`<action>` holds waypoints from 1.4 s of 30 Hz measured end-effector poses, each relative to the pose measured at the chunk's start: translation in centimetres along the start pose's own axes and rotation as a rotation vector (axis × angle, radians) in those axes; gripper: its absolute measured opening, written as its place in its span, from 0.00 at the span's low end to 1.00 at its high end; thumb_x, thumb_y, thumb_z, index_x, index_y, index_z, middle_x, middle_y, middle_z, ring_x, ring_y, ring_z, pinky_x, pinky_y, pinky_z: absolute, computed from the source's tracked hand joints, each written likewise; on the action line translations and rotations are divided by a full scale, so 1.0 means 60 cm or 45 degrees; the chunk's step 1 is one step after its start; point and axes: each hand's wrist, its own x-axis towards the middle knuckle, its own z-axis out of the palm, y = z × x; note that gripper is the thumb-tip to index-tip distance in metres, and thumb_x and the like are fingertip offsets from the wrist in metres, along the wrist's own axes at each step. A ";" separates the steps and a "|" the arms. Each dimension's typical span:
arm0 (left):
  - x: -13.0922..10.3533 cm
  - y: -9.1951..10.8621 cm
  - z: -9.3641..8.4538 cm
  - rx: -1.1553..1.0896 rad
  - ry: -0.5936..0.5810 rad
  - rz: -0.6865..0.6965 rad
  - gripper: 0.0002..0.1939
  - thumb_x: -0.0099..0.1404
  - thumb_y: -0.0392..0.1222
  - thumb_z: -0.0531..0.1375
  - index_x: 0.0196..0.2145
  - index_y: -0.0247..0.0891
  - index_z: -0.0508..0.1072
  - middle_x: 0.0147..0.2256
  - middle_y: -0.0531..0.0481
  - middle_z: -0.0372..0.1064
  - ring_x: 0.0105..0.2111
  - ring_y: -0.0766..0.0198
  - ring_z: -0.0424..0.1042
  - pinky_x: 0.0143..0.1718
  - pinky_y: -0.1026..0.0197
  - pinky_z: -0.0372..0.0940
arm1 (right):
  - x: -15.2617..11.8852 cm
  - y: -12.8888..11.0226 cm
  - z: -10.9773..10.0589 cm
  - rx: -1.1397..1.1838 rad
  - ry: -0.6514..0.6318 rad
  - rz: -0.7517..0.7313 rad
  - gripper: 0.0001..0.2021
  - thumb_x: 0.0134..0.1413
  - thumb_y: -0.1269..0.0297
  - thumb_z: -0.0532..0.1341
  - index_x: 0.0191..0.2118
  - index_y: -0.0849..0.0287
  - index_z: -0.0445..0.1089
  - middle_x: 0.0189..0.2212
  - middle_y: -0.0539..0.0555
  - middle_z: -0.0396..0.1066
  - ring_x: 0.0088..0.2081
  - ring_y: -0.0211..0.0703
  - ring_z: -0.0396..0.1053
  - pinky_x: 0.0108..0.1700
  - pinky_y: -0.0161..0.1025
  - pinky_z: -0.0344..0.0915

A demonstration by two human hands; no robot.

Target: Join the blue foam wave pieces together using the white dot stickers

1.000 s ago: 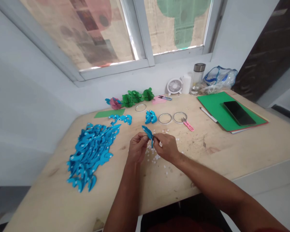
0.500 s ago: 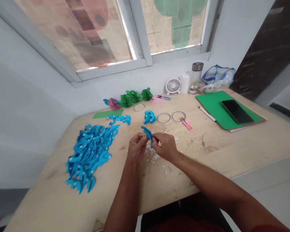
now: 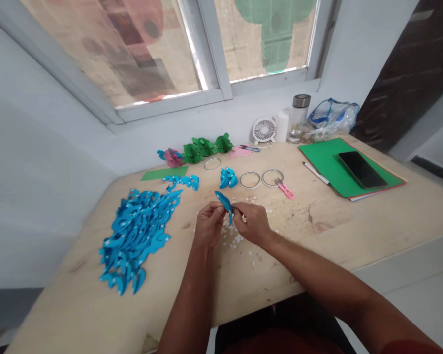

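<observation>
A folded blue paper piece (image 3: pixel 225 201) is pinched between both hands above the table. My left hand (image 3: pixel 209 223) grips its left side between thumb and fingers. On its right side, the fingers of my right hand (image 3: pixel 251 222) are closed on the same piece. Small white paper bits (image 3: pixel 237 239) lie scattered beneath and around the hands. To the left is a big pile of similar blue pieces (image 3: pixel 138 231) with white spots. A few more blue pieces (image 3: pixel 228 178) stand just beyond the hands, and others (image 3: pixel 182 183) lie to their left.
Metal rings (image 3: pixel 250 180) and pink-handled snips (image 3: pixel 285 189) lie beyond my right hand. Green paper flowers (image 3: pixel 205 147), a small fan (image 3: pixel 264 130) and a bottle (image 3: pixel 299 120) line the wall. A phone (image 3: pixel 362 169) rests on a green folder (image 3: pixel 327 162) at the right.
</observation>
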 end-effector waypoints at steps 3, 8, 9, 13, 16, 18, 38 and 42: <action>0.001 -0.001 -0.001 -0.045 0.015 -0.012 0.09 0.46 0.39 0.68 0.22 0.36 0.71 0.23 0.54 0.68 0.25 0.71 0.65 0.30 0.67 0.61 | 0.001 0.001 0.000 0.070 -0.004 0.053 0.09 0.50 0.71 0.53 0.31 0.56 0.70 0.28 0.51 0.73 0.28 0.38 0.68 0.30 0.33 0.59; 0.006 -0.006 -0.012 -0.166 0.047 -0.016 0.09 0.47 0.39 0.68 0.24 0.36 0.72 0.24 0.55 0.68 0.26 0.71 0.67 0.32 0.66 0.62 | 0.005 0.005 0.001 0.215 0.096 0.110 0.10 0.49 0.73 0.52 0.34 0.57 0.70 0.30 0.52 0.73 0.31 0.39 0.68 0.32 0.34 0.62; 0.007 -0.007 -0.015 -0.179 0.055 -0.021 0.09 0.47 0.39 0.68 0.25 0.36 0.72 0.24 0.55 0.68 0.26 0.71 0.67 0.32 0.66 0.62 | 0.007 0.006 0.001 0.233 0.132 0.112 0.10 0.48 0.73 0.52 0.33 0.58 0.69 0.30 0.53 0.73 0.32 0.40 0.68 0.33 0.35 0.62; 0.008 -0.007 -0.015 -0.210 0.096 -0.044 0.09 0.47 0.38 0.68 0.25 0.36 0.72 0.24 0.55 0.69 0.25 0.72 0.67 0.30 0.67 0.62 | 0.014 0.010 -0.002 0.246 0.197 0.103 0.07 0.48 0.72 0.53 0.26 0.58 0.68 0.27 0.53 0.71 0.32 0.42 0.67 0.36 0.38 0.62; 0.007 -0.004 -0.011 -0.231 0.134 -0.036 0.09 0.46 0.37 0.68 0.24 0.36 0.71 0.23 0.56 0.68 0.24 0.72 0.67 0.30 0.67 0.62 | 0.016 0.017 0.002 0.281 0.217 0.130 0.06 0.48 0.71 0.55 0.24 0.58 0.67 0.28 0.54 0.71 0.33 0.42 0.66 0.39 0.40 0.62; 0.007 -0.003 -0.009 -0.231 0.148 -0.021 0.08 0.46 0.36 0.68 0.24 0.36 0.72 0.23 0.56 0.69 0.24 0.72 0.67 0.30 0.67 0.62 | 0.017 0.024 0.006 0.323 0.236 0.202 0.07 0.44 0.74 0.55 0.30 0.58 0.68 0.32 0.54 0.71 0.35 0.42 0.66 0.39 0.40 0.62; 0.009 -0.015 -0.003 0.139 0.159 -0.025 0.09 0.46 0.40 0.66 0.25 0.34 0.74 0.23 0.52 0.69 0.25 0.69 0.66 0.32 0.64 0.62 | 0.020 0.016 0.006 0.700 -0.010 0.377 0.05 0.46 0.65 0.59 0.24 0.60 0.67 0.21 0.47 0.66 0.25 0.36 0.62 0.30 0.33 0.59; 0.010 -0.016 -0.004 0.190 0.160 -0.011 0.09 0.46 0.40 0.66 0.25 0.34 0.74 0.23 0.52 0.69 0.24 0.68 0.66 0.32 0.63 0.62 | 0.020 0.020 0.009 0.710 -0.011 0.383 0.05 0.46 0.66 0.58 0.23 0.60 0.67 0.19 0.47 0.65 0.24 0.36 0.61 0.29 0.33 0.58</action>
